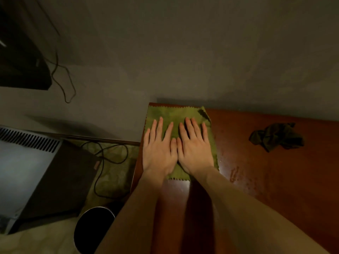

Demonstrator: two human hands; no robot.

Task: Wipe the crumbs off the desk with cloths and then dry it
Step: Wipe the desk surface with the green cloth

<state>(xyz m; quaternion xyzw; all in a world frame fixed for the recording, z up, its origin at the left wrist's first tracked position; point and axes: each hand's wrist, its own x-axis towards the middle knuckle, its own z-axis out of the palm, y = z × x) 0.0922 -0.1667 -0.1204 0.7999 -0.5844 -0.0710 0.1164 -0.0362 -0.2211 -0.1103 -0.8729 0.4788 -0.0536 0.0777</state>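
Both hands are lying flat on a green cloth [174,113] with zigzag-cut edges. The cloth is spread out at the far left corner of the reddish-brown wooden worktop [278,189], its far edge sitting close to the wall [183,52] and its left edge reaching the side edge of the worktop. One far corner of the cloth is folding over on itself.

The left hand [158,150] is pressing palm-down on the left half of the cloth with its fingers straight and slightly spread. The right hand [195,150] is pressing palm-down on the right half in the same way. The two thumbs are touching side by side in the middle. Neither hand is pinching or curling round the fabric. Both bare forearms are stretching in from the near edge of the view.

A second, darker cloth [277,137] is lying crumpled in a heap on the worktop, well apart to the right of the hands. Wet marks [234,174] are glistening on the wood between the two cloths, just beside the right wrist.

To the left of the worktop, lower down, a grey box with vent slots [27,162] is standing on the floor [113,178], with a black cable [110,158] looping beside it. A round dark container [94,228] is sitting near the left forearm. A dark object [22,61] with a thin hanging cord is filling the upper left corner; what it is cannot be told.
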